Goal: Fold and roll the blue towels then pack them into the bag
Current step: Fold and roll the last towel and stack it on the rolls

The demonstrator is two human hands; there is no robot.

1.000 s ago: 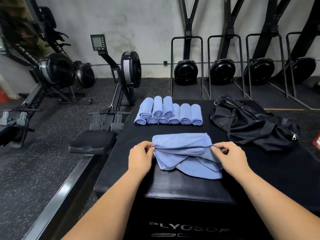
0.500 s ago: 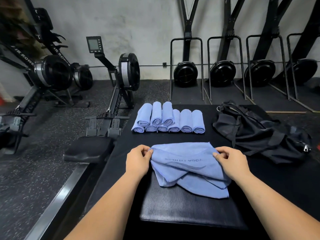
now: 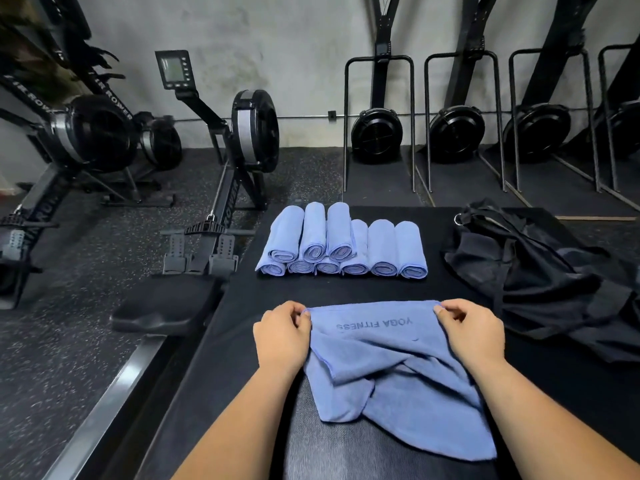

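Towel (image 3: 381, 368) lettering reads "YOGA FITNESS", inverted.

On the box (image 3: 346, 289), a towel (image 3: 388, 375) lies nearest the person, left hand (image 3: 282, 336) pinching its far left corner, right hand (image 3: 474, 332) its far right. Behind it sit stacked rolls (image 3: 343, 247); the bag (image 3: 540, 278) lies right of them. A rower (image 3: 242, 161) stands left of the box.

A bare strip of the surface (image 3: 346, 288) is seen between the rolled towels (image 3: 341, 245) and the loose towel (image 3: 388, 372). The right side is blocked by the black bag (image 3: 540, 271), with a gap kept beside the rolls.
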